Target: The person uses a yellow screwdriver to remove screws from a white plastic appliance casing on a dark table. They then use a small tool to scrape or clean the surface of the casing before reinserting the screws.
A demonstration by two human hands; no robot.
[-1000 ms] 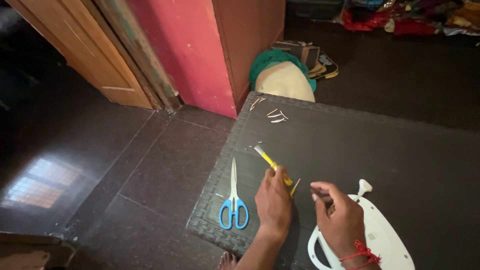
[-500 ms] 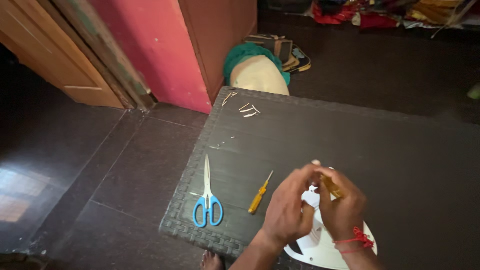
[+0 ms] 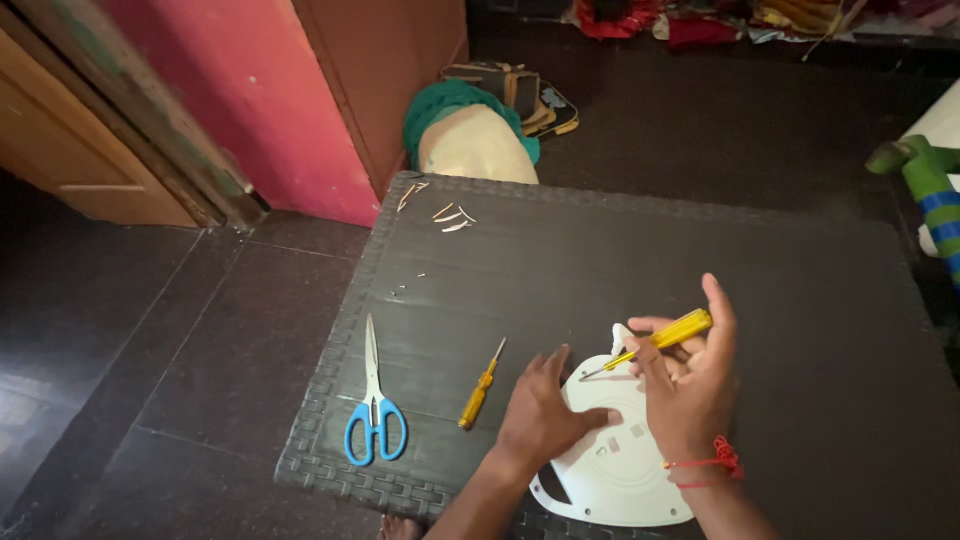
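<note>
Change: the right hand (image 3: 690, 390) now grips a yellow-handled screwdriver (image 3: 655, 342); another lies put down on the mat (image 3: 600, 260).
Left hand (image 3: 545, 415): open, pressing flat on the white round plastic casing (image 3: 615, 465).

Yellow-handled screwdriver (image 3: 655, 341), white round plate (image 3: 615, 460), blue-handled scissors (image 3: 375, 410), dark woven mat (image 3: 640, 250).

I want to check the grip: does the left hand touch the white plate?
Touching. In the head view the left hand lies flat on the white plate, its fingers over the plate's left edge with no gap showing.
</note>
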